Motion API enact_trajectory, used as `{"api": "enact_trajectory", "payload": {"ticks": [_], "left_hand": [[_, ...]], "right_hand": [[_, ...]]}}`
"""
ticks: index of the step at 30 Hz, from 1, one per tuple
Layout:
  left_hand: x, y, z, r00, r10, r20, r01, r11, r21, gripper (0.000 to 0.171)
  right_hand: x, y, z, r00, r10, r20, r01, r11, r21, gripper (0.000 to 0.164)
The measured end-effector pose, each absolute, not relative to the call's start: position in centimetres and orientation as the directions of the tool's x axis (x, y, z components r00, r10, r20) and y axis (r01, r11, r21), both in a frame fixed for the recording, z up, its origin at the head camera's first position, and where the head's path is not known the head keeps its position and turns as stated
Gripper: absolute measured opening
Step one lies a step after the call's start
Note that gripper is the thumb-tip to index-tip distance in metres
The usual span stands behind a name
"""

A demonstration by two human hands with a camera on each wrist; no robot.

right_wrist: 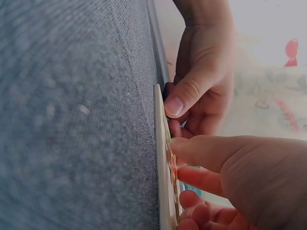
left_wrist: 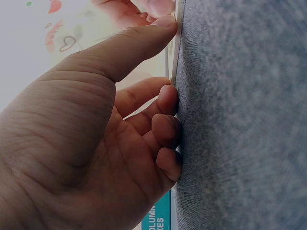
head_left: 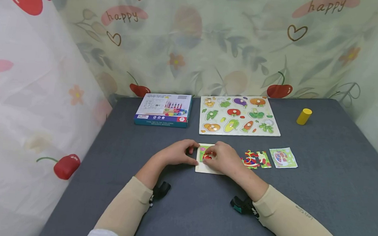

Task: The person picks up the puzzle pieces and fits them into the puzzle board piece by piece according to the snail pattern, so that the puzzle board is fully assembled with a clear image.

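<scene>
A small wooden puzzle board (head_left: 210, 169) lies flat on the table, with a few colourful puzzle pieces in its left part. My left hand (head_left: 179, 152) holds the board's left side, thumb near the lower corner and index finger near the upper one. Over the board, my right hand (head_left: 223, 157) pinches a red and green puzzle piece (head_left: 207, 156) between thumb and fingers; the hand hides much of it. In the right wrist view, the right fingertips (right_wrist: 178, 146) are right at the board's face. Joined loose puzzle pieces (head_left: 251, 160) lie right of the right hand.
A square picture card (head_left: 283, 158) lies beyond the loose pieces. Behind stand a blue and white box (head_left: 163, 110) and a vegetable peg board (head_left: 240, 116). A yellow cylinder (head_left: 304, 116) stands at the back right. Patterned cloth (head_left: 194, 41) closes off the back and sides.
</scene>
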State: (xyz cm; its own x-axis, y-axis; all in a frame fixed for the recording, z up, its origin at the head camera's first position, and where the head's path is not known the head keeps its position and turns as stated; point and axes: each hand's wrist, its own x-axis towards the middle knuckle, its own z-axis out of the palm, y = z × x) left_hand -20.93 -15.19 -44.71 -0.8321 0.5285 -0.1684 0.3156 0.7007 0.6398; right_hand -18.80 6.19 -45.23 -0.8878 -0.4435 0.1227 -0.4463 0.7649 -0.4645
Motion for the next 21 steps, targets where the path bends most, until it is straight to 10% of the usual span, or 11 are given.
{"api": "enact_trajectory", "payload": {"ticks": [21], "left_hand": [[-20.9, -15.12, -44.56, -0.834, 0.523, -0.177, 0.303, 0.701, 0.646, 0.058]], "right_hand": [[-18.85, 6.38, -44.95, -0.87, -0.49, 0.045, -0.429, 0.709, -0.559, 0.026]]}}
